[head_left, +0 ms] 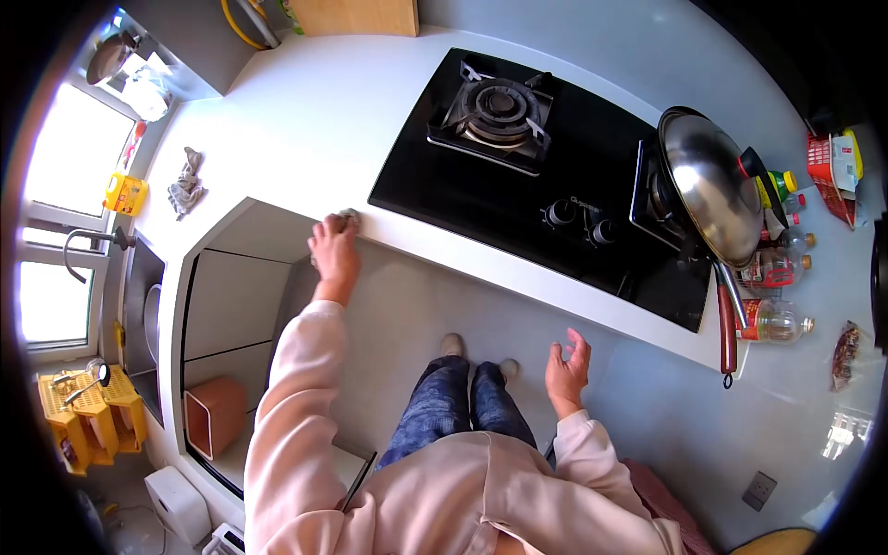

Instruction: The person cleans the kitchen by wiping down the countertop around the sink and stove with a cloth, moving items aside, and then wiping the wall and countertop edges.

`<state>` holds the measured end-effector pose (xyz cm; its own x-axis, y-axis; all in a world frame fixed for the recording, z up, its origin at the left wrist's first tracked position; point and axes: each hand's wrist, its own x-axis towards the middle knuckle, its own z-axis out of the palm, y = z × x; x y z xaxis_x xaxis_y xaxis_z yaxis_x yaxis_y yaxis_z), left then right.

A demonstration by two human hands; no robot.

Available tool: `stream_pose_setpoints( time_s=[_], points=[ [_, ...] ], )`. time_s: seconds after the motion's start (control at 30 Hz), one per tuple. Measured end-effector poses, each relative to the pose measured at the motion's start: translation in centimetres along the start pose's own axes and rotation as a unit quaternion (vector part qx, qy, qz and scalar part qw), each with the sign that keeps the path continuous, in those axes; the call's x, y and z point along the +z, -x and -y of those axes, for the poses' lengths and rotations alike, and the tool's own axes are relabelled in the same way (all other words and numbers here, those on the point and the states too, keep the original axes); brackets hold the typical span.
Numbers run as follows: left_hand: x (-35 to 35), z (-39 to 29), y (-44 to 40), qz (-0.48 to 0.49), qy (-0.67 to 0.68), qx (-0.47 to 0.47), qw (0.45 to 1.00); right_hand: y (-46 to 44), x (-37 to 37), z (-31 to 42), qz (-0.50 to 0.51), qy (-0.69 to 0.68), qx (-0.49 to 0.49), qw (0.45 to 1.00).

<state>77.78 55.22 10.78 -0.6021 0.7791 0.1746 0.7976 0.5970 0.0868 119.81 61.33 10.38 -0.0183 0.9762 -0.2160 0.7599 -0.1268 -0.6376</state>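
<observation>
My left hand (333, 248) rests at the front edge of the white countertop (305, 139), left of the stove. Its fingers are closed over a small grey bunched cloth (350, 218), of which only a bit shows past the fingertips. Held over the floor in front of the counter, my right hand (568, 375) is empty, with its fingers apart. The black gas stove (462, 199) has a bare burner (500, 109) on the left. A lidded wok (712, 190) sits over the other burner, its handle pointing toward me.
A crumpled grey rag (186, 185) and a yellow bottle (125, 194) lie or stand near the window. Several bottles (777, 321) stand right of the wok. Below the counter are a brown bin (215, 418) and a yellow rack (88, 416). The sink tap (83, 239) is at left.
</observation>
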Motion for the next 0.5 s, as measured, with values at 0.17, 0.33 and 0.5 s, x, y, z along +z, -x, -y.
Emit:
stream_pose_setpoints(
  time_s=[0.17, 0.33, 0.5],
  points=[
    [3.7, -17.5, 5.4, 0.108, 0.101, 0.101, 0.984, -0.2, -1.1, -1.3, 0.002, 0.002, 0.009, 1.0],
    [0.0, -19.4, 5.1, 0.076, 0.193, 0.275, 0.939, -0.5, -1.6, -2.3, 0.017, 0.014, 0.0, 1.0],
    [0.4, -3.3, 0.4, 0.017, 0.049, 0.031, 0.998, -0.6, -2.8, -3.2, 0.014, 0.015, 0.004, 1.0]
  ],
)
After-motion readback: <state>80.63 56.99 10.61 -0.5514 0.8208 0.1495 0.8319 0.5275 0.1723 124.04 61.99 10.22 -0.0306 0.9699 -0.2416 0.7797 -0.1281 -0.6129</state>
